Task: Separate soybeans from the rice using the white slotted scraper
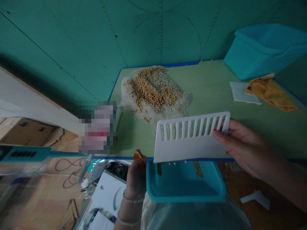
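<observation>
My right hand [242, 143] is closed on the right end of a white slotted plastic scraper [192, 137], held upright at the table's near edge. My left hand [136, 177] grips the left rim of a teal tray [184, 187] held just below that edge. A few yellow beans [175, 163] lie at the tray's far side, under the scraper. Farther back on the green table [216, 92] sits a heap of white rice [184, 99] mixed with soybeans [153, 86].
A blue bin [261, 51] stands at the back right, with a yellow cloth [271, 92] and a white paper sheet [240, 91] in front of it. A blurred package [98, 131] sits at the table's left edge. Papers and cables lie on the floor at the left.
</observation>
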The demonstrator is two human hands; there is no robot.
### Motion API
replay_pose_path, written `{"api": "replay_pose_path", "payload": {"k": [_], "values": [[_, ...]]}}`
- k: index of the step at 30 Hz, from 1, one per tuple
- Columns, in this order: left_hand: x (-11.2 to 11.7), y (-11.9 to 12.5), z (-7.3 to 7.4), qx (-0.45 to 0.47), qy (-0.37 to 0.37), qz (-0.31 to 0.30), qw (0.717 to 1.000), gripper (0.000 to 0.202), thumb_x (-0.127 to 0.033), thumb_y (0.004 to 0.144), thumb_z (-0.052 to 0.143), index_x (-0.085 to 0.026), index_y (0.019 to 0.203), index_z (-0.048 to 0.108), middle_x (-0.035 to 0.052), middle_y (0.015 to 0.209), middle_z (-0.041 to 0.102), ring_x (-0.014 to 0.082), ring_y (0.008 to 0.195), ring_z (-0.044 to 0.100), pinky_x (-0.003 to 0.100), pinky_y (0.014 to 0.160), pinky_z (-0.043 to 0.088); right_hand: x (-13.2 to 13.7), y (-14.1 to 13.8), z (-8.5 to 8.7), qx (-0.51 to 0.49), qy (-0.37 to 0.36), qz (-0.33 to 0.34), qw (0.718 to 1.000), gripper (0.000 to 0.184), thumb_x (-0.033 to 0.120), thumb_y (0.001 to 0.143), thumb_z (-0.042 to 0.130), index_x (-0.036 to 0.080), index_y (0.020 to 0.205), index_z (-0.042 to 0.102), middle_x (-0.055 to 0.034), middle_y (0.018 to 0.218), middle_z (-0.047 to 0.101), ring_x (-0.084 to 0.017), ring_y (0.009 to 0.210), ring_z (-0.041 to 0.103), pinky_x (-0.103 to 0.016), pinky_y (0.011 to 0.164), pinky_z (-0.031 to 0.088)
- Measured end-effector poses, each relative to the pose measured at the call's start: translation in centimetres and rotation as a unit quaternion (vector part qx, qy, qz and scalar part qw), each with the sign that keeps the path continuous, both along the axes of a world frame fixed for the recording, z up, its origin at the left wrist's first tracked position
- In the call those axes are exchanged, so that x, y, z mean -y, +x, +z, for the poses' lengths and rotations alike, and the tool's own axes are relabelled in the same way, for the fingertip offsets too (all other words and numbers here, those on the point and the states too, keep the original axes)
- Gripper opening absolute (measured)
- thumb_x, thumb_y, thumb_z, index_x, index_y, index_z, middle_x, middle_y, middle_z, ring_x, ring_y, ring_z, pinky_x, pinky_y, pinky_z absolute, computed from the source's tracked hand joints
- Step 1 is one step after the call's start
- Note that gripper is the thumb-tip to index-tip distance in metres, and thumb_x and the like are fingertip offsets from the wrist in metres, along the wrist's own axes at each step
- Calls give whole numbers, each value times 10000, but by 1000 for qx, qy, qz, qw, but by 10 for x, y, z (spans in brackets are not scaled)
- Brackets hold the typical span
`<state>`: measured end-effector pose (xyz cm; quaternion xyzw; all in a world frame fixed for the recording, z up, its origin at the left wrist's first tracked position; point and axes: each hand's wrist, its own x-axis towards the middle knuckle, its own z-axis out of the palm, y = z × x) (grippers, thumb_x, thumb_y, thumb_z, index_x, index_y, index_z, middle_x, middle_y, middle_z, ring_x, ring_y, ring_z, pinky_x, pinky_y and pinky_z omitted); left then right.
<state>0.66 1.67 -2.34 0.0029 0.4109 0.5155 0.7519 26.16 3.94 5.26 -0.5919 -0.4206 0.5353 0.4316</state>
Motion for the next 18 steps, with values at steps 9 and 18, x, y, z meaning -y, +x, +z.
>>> {"api": "replay_pose_path", "payload": {"k": [9, 18], "values": [[1, 0, 0, -19, 27, -7, 999, 175, -118, 628, 537, -183, 649, 698, 26, 553, 681, 261, 880, 658, 379, 849, 493, -30, 17, 31, -58, 175, -115, 976, 287, 118, 797, 531, 334, 938, 658, 51, 1234, 607, -194, 1195, 479, -417, 926, 396], [2, 0, -3, 1, 34, -2, 999, 107, -135, 568, 630, -164, 636, 707, 29, 562, 699, 269, 915, 649, 354, 878, 477, -57, 40, 26, -41, 169, -135, 975, 272, 89, 762, 531, 266, 927, 655, -7, 1179, 643, -222, 1145, 531, -452, 937, 415]]}}
